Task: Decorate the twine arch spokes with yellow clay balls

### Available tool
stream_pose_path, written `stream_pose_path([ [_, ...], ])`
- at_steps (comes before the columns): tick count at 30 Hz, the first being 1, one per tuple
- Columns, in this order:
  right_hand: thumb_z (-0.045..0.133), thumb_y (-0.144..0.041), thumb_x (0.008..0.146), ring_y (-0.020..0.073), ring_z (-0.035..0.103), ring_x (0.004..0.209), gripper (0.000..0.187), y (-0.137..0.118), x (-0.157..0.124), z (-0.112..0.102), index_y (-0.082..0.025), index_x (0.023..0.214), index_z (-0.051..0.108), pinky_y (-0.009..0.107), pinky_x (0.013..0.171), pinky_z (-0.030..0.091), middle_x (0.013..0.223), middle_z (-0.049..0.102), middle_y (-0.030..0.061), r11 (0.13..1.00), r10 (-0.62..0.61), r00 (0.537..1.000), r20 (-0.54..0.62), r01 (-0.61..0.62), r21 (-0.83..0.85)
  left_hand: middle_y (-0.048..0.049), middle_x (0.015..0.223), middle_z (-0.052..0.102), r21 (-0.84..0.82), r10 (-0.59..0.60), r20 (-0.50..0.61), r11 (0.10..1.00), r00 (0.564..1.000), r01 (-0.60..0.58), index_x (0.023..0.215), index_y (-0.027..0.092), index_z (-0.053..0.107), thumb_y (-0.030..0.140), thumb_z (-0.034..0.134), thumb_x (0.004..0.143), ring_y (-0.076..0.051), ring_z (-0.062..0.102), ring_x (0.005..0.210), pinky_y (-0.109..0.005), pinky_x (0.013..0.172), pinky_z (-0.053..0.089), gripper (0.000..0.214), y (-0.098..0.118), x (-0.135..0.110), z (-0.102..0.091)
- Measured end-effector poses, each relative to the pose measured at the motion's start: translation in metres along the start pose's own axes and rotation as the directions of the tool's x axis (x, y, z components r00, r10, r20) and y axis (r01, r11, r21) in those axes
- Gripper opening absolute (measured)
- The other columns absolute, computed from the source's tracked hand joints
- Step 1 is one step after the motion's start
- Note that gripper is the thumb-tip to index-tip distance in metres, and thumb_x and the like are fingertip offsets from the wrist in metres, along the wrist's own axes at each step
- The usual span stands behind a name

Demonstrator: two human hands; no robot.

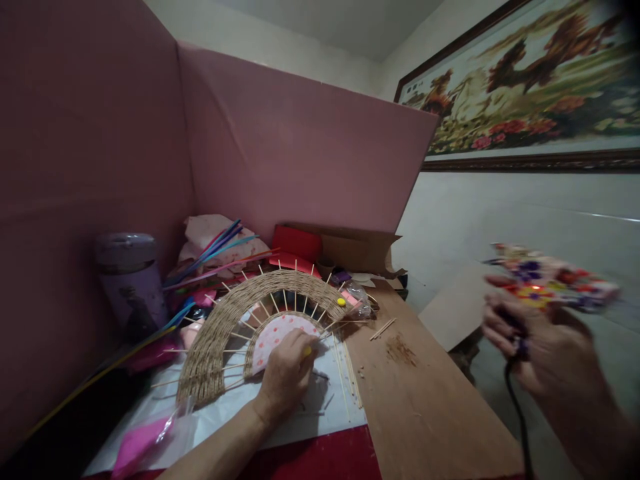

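The woven fan-shaped piece [203, 363] lies at the lower centre of the frame, its broad rope-woven band arching around a smaller half-circle of spotted fabric [273, 337], with thin sticks running between the two and poking past the outer edge. The left hand [287, 370] rests at the right part of that fabric, fingers curled and drawn together; a small yellow bit shows at them, but whether they pinch it cannot be told. A yellow disc [341, 302] sits on the band's right end. At the right of the frame, the right hand [543, 343], blurred, is wrapped around a floral-patterned corded tool [560, 280] with a glowing light, well apart from the woven piece. Loose sticks [383, 329] lie on the brown board [425, 400], right of centre. A lidded purple tumbler [131, 287] stands at the left.
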State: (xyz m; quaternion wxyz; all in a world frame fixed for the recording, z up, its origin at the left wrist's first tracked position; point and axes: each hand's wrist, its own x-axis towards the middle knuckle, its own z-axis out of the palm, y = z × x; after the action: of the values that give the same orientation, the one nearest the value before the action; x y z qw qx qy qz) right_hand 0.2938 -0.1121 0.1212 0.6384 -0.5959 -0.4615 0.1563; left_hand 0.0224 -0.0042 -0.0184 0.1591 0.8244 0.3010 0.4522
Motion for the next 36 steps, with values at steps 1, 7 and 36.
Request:
stream_pose_path([
  [1, 0.063, -0.046, 0.069, 0.0095, 0.024, 0.045, 0.025, 0.004, -0.002, 0.011, -0.026, 0.081, 0.053, 0.027, 0.038, 0.012, 0.064, 0.035, -0.0015, 0.994, 0.061, 0.998, 0.0, -0.061, 0.09, -0.0065, 0.084, 0.059, -0.002, 0.004, -0.001, 1.0, 1.0, -0.004, 0.092, 0.017, 0.057, 0.006, 0.046, 0.08, -0.019, 0.053, 0.08, -0.032, 0.07, 0.045, 0.019, 0.0, 0.0, 0.0],
  [7, 0.07, -0.045, 0.067, 0.0038, 0.023, 0.037, 0.038, 0.031, 0.0, 0.086, -0.021, 0.069, 0.042, 0.019, 0.035, 0.012, 0.048, 0.034, -0.0088, 0.924, 0.343, 0.818, 0.462, -0.382, -0.01, -0.0071, 0.082, 0.059, 0.003, 0.022, -0.008, 1.0, 1.0, -0.022, 0.091, 0.016, 0.058, 0.005, 0.046, 0.079, -0.019, 0.054, 0.079, -0.032, 0.069, 0.046, 0.021, -0.003, -0.001, 0.003],
  [36, 0.055, -0.048, 0.077, 0.0105, 0.046, 0.04, 0.033, 0.038, 0.033, 0.144, -0.017, 0.067, 0.06, 0.024, 0.034, 0.033, 0.06, 0.061, 0.0037, 0.949, 0.28, 0.803, 0.526, -0.148, -0.279, -0.0079, 0.08, 0.061, 0.184, 0.067, -0.065, 0.981, 0.996, -0.054, 0.088, 0.015, 0.06, 0.006, 0.047, 0.079, -0.021, 0.055, 0.077, -0.034, 0.068, 0.044, 0.018, -0.005, -0.004, 0.007],
])
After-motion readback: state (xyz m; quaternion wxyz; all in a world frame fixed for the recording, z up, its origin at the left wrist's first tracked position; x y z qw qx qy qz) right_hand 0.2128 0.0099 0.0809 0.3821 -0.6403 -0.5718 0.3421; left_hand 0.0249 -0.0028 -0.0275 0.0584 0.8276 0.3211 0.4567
